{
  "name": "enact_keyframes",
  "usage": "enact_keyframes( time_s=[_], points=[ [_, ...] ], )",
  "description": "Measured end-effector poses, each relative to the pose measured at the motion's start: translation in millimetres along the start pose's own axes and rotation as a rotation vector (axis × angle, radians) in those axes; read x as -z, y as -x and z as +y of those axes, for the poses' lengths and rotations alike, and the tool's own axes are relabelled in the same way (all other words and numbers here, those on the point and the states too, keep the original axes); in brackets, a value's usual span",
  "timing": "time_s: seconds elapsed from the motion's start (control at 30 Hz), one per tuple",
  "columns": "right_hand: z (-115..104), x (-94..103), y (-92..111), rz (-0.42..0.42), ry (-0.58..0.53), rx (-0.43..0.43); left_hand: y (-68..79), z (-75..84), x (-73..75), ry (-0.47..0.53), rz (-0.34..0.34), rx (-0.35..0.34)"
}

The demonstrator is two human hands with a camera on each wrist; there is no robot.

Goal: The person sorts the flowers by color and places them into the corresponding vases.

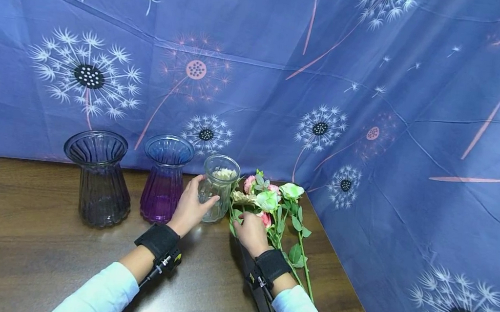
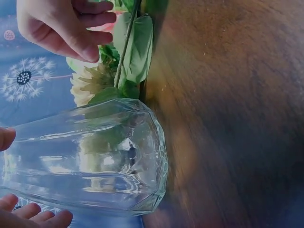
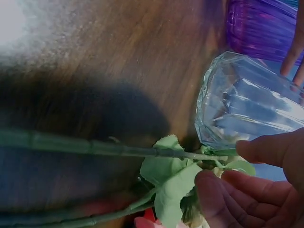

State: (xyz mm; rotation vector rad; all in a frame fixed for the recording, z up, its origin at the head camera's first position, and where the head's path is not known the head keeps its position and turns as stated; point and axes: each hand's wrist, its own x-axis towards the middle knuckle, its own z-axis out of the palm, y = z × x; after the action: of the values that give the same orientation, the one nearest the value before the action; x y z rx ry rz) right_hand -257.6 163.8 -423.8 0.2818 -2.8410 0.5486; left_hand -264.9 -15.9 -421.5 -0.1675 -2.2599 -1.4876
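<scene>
A clear glass vase (image 1: 215,200) stands on the table. My left hand (image 1: 190,207) holds its near left side, fingers at one side and thumb across the front; the left wrist view shows fingertips (image 2: 33,213) beside the glass. To the right, my right hand (image 1: 251,234) hovers at the artificial flowers, thumb and fingers apart. A green stem (image 3: 118,151) with leaves (image 3: 173,190) passes between thumb and fingertips without being pinched. The blooms include a pale green rose (image 1: 267,201), a pink flower (image 1: 249,184) and a beige flower (image 2: 90,83).
Left of the clear vase stand a purple vase (image 1: 162,193) and a dark grey vase (image 1: 104,188). More stems (image 1: 307,268) lie along the table's right side. A blue dandelion-print cloth (image 1: 255,92) hangs behind and to the right of the wooden table (image 1: 27,246).
</scene>
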Motion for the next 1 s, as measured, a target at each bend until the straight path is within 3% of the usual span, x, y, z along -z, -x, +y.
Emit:
enact_keyframes(
  time_s=[0.23,0.47,0.87,1.0],
  points=[
    [1,-7.9,-10,-0.055,0.031,-0.051,-1.7,-0.4,0.5,-0.023,-0.011,0.021],
    [5,-15.9,-19,-0.09,0.067,-0.044,-3.4,-1.5,-0.2,-0.019,-0.019,0.029],
    [3,-9.3,-21,-0.11,-0.015,-0.084,-3.9,-1.6,-1.4,-0.029,-0.023,0.049],
    [1,-3.5,-20,-0.083,-0.056,-0.102,-2.9,-4.1,-3.8,-0.023,-0.007,0.016]
  ],
)
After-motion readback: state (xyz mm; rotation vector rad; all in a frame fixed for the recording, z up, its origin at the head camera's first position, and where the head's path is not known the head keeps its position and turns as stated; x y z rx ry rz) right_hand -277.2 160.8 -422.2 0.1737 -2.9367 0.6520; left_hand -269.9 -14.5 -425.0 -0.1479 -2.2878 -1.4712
